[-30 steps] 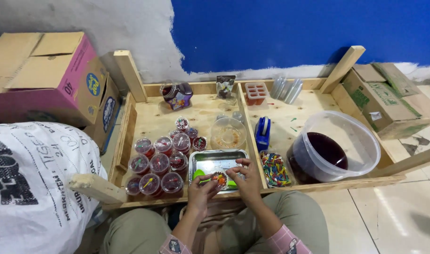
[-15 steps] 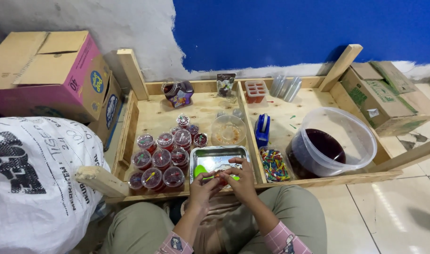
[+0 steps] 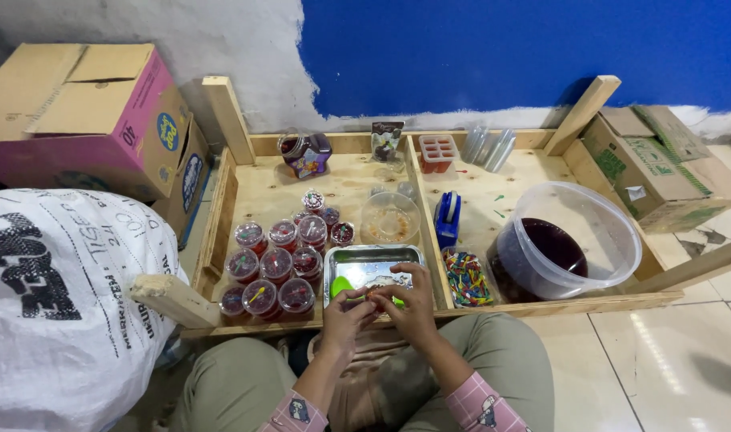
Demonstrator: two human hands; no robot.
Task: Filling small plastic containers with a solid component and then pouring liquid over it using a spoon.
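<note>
Seated on the floor with knees against the wooden bench (image 3: 261,188), the person has both hands together over the near edge of a small metal tray (image 3: 371,266). The left hand (image 3: 343,317) and right hand (image 3: 414,303) are curled, fingertips pinching a small dark cup (image 3: 375,292) between them; whether a lid is on it I cannot tell. A green spoon-like piece (image 3: 341,286) lies in the tray just beside the left hand's fingers.

It looks like the closing-up of one small cup, so the next move would call for a steady press around its rim while keeping it level.

Left of the tray stands a cluster of filled red cups (image 3: 279,262) with coloured bits inside. To the right lies a heap of coloured little spoons (image 3: 465,278), then a big clear tub (image 3: 569,240) of dark red liquid. Farther on sit a clear bowl (image 3: 390,218), a blue tape dispenser (image 3: 447,216), a jar (image 3: 304,152) and an orange mould (image 3: 438,151) near the wall.
</note>
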